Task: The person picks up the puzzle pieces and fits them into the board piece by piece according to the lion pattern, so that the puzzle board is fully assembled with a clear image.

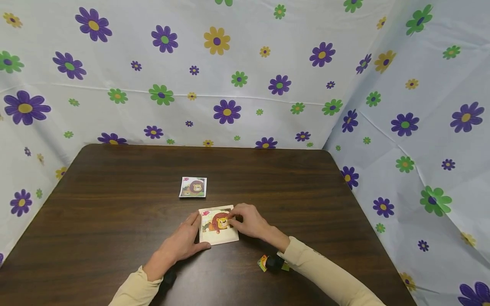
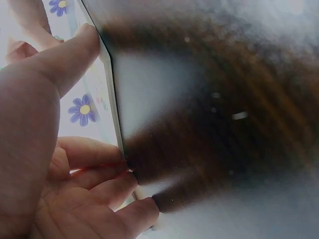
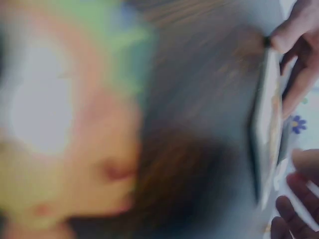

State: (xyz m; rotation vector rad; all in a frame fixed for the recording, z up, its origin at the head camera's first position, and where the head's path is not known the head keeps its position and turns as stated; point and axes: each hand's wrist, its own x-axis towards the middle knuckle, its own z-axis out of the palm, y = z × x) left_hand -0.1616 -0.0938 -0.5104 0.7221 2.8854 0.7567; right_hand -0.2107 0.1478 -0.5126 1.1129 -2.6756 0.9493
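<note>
A square puzzle board (image 1: 220,238) with a lion picture lies on the table, its lower strip bare and cream-coloured. My left hand (image 1: 183,239) holds the board at its left side, thumb along the near edge and fingers along the left edge. In the left wrist view, the left thumb (image 2: 75,52) and fingertips touch the board's rim. Over the board's right side, my right hand (image 1: 250,221) pinches at the picture with thumb and forefinger. The puzzle piece there is mostly hidden by the fingertips.
Behind the board lies a printed lion card (image 1: 193,187). Loose colourful puzzle pieces (image 1: 262,263) lie on the brown table (image 1: 268,178) under my right wrist, partly covered by the black wrist camera (image 1: 273,262). A flowered white curtain (image 1: 245,55) stands behind the table and at its sides.
</note>
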